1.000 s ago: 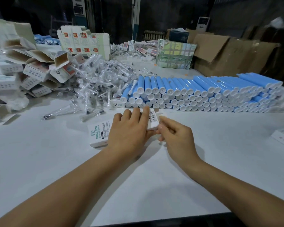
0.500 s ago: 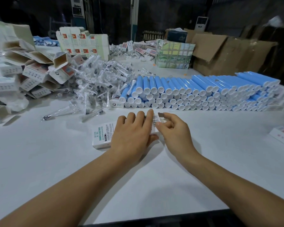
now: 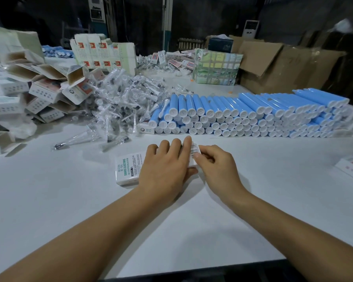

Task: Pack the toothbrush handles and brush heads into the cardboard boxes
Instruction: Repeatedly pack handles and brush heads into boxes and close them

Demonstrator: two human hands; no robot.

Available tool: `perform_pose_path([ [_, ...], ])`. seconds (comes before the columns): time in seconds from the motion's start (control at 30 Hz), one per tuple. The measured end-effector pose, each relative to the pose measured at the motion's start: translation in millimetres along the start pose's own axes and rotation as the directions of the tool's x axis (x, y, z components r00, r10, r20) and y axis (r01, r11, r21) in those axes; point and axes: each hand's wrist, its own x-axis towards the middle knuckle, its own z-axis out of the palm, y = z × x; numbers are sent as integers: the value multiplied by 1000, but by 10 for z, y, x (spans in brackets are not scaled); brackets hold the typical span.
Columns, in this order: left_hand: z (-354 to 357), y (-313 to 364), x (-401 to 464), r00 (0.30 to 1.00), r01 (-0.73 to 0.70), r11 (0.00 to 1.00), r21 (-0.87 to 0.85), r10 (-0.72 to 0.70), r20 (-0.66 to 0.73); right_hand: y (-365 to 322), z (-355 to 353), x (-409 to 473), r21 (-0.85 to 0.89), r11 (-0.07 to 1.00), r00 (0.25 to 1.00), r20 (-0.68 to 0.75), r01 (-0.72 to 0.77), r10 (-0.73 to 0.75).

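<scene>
We are reaching both bare forearms forward over the white worktop (image 3: 49, 200), and our hands are meeting on one small white box (image 3: 128, 169) that is lying flat near the middle of it. Our left hand (image 3: 165, 169) is lying palm down across the box with the fingers stretched out side by side, pressing on its top and covering most of it, so only the printed left end is showing. Our right hand (image 3: 216, 167) is curled, its fingertips (image 3: 198, 154) pinching at the right end of the box beside a barcode label (image 3: 194, 148); whether that end flap is tucked in or loose we cannot tell, since the fingers are hiding it. What is lying inside the box is out of sight as well. Beyond our hands, blue toothbrush handles (image 3: 243, 110) with white caps are lying stacked in a long bank, and to their left the bagged brush heads (image 3: 122, 98) are lying in a loose heap, the clear wrappers blurring the single pieces. Open boxes (image 3: 49, 86) are piling up at the far left, partly cut off by the edge of the view.
</scene>
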Motion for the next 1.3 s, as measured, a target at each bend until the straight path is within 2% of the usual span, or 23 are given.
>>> perform_pose_path([
  [0.07,-5,-22,18,999,36,998,-47,-36,-11,16,-27,36,-36,999,994,-109,5,-9],
  [0.1,-10,-31,26,998,55,997,-59,-56,-12,16,-42,61,50,996,979,-190,-71,79],
  [0.13,-17,-36,38,997,71,995,-68,-73,-15,19,-62,94,261,949,951,-205,-174,231],
  [0.17,-23,-35,46,996,79,994,-80,-81,-23,7,-76,130,534,800,917,-107,-274,385],
  [0.2,-28,-28,53,996,75,993,-90,-79,-40,10,-78,165,751,536,881,128,-385,455],
  [0.23,-25,-17,57,996,65,993,-96,-70,-59,-3,-72,167,810,291,821,356,-509,446],
  [0.27,-18,-1,57,995,52,994,-99,-59,-77,-16,-49,161,794,180,779,478,-581,406],
  [0.3,-14,14,55,995,41,994,-97,-49,-90,-24,-16,151,786,161,778,518,-597,357],
  [0.4,-15,49,32,995,11,1000,-12,-12,-102,-6,70,122,835,246,861,423,-491,282],
  [0.43,-14,59,19,995,-2,1000,15,3,-100,16,84,108,834,341,894,350,-433,279],
  [0.47,-16,69,8,995,-16,1000,26,18,-96,43,94,90,785,499,926,260,-369,275],
  [0.53,-18,88,-21,994,-47,999,26,49,-93,80,91,27,469,853,973,81,-230,218],
  [0.57,-20,97,-34,994,-60,998,36,63,-90,84,101,-12,275,947,986,48,-165,158],
  [0.6,-23,102,-45,994,-67,996,55,72,-86,78,115,-42,131,985,993,46,-116,111],
  [0.67,-28,103,-54,993,-72,994,80,78,-83,79,135,-73,22,996,994,70,-87,86],
  [0.77,-31,103,-64,994,-70,994,85,77,-80,56,139,-81,13,996,994,72,-87,85],
  [0.83,-23,102,-61,993,-69,994,82,76,-89,37,136,-71,107,983,985,100,-149,139],
  [0.87,-12,98,-58,992,-68,995,75,75,-96,30,118,-57,228,950,973,136,-213,185],
  [0.93,10,81,-47,992,-63,997,49,68,-109,15,62,-15,544,759,933,242,-358,267],
  [0.97,19,70,-39,991,-61,997,36,65,-115,17,35,7,650,643,914,293,-405,280],
  [1.0,30,59,-34,990,-63,998,25,66,-122,24,12,24,700,576,906,325,-422,270],
  [1.13,51,27,-39,980,-75,997,-7,73,-185,42,6,17,687,628,929,304,-366,209],
  [1.3,11,3,-54,980,-43,999,-17,39,-195,49,2,19,687,655,949,248,-315,196],
])
